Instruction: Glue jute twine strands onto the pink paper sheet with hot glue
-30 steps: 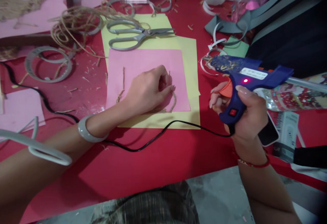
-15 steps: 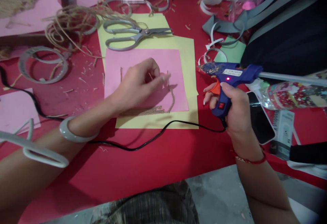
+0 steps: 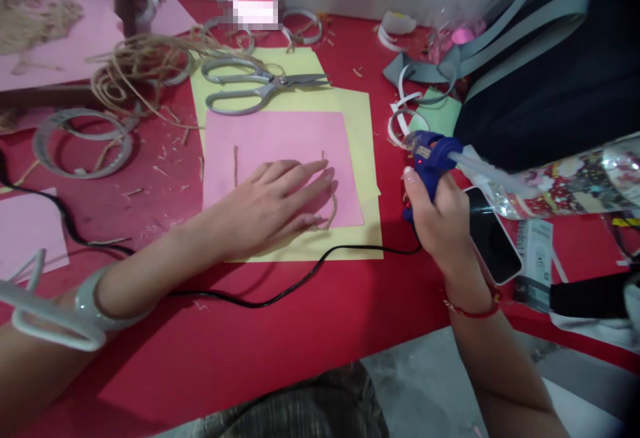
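My left hand (image 3: 280, 201) lies palm down over the pink sheet (image 3: 285, 133), fingers stretched toward the right, fingertips on the twine piece (image 3: 333, 206) along the sheet's right side. A shorter twine piece (image 3: 235, 166) sits upright on the sheet's left part. Yellow paper (image 3: 357, 115) lies beneath the pink sheet. My right hand (image 3: 443, 218) grips a blue glue gun (image 3: 433, 158) to the right of the papers, its nozzle pointing left and a clear glue stick sticking out behind.
Grey scissors (image 3: 270, 85) and tangled twine (image 3: 135, 71) lie behind the pink sheet. A black cable (image 3: 310, 277) crosses the front. At right are a phone (image 3: 495, 235), a patterned pouch (image 3: 565, 178) and a dark bag (image 3: 540, 85); tape rolls (image 3: 83, 143) sit left.
My left hand has gone from a pinch above the sheet to lying flat with fingers extended. My right hand has turned the glue gun. The view has shifted slightly.
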Motion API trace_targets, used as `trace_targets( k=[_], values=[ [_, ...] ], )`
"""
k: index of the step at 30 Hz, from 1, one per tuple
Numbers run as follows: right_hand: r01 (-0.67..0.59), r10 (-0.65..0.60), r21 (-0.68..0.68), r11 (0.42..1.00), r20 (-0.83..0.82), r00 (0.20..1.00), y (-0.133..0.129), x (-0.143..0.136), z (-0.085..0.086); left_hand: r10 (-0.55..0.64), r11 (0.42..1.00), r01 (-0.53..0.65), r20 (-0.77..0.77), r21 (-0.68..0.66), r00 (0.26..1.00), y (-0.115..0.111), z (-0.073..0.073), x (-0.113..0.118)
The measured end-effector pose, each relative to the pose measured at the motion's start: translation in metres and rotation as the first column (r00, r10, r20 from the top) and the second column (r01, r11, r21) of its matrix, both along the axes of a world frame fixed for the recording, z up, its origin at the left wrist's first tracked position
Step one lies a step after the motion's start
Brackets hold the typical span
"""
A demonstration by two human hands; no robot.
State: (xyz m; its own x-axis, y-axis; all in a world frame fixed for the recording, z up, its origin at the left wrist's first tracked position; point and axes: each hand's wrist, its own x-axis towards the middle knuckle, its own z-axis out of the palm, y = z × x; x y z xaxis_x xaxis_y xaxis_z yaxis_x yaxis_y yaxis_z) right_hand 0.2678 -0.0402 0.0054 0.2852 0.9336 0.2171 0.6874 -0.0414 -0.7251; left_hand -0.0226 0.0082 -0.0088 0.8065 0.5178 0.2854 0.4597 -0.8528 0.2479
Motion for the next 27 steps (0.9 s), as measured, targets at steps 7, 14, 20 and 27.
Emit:
trace_targets(
  k=[7, 14, 20, 27],
  values=[
    [0.017, 0.011, -0.057, 0.998, 0.455, 0.890, -0.028, 0.003, 0.005, 0.032, 0.999, -0.032, -0.019, 0.004, 0.999, -0.006, -0.013, 0.001],
    [-0.005, 0.081, -0.120, 0.993, 0.642, 0.763, -0.050, 0.001, 0.004, 0.049, 0.999, -0.048, 0.004, -0.024, 0.999, -0.006, -0.015, 0.000],
    [-0.124, 0.174, -0.125, 0.984, 0.589, 0.789, -0.053, 0.001, 0.034, 0.057, 0.998, -0.057, -0.003, -0.021, 0.998, -0.006, -0.017, 0.002],
    [-0.418, 0.446, -0.159, 0.894, 0.240, 0.862, 0.012, -0.039, 0.039, 0.075, 0.996, -0.074, 0.008, -0.055, 0.997, -0.003, -0.020, 0.004]
  ],
)
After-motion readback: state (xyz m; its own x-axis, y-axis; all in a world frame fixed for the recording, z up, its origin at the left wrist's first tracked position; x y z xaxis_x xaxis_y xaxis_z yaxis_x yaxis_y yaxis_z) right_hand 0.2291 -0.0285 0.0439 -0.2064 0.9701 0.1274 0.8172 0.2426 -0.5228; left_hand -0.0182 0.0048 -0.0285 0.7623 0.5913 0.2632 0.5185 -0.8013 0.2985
